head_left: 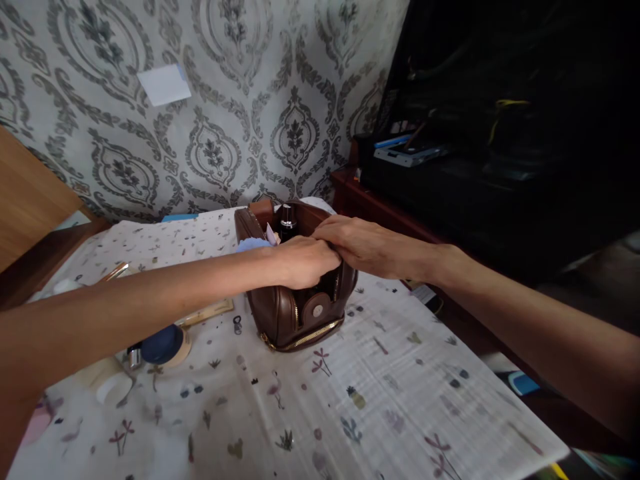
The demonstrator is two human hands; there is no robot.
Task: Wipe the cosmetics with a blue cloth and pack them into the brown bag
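As the head view has it, one soft-sided brown bag with a smooth, leather-like surface stands upright on a white cloth printed with small plants and flamingos, directly under both of the person's hands.

Left hand: reaching across the bag's opening, knuckles up, fingers curled and dipping inside; fingertips hidden, so whether it has hold of anything cannot be told.

Right hand: bent over the bag's right side, against the left hand's fingertips, fingers part-folded; tips hidden, grip likewise undeterminable.

Just beyond the left hand, inside the bag: one black cylindrical bottle with a shiny cap. Beside it, above the left wrist: one fluffy pale-blue item, partly covered by the forearm.

Below the left hand, on the bag's near face: one round silver-coloured snap; lower, one gold-toothed zip.

Left of the left hand, below its forearm: one round container with a navy top; touching or just beside it, one small bottle with a silver-coloured part; nearer, one cream-coloured, blurred container.

Well beyond both hands: grey-and-white damask-patterned wallpaper, bearing one white paper sheet.
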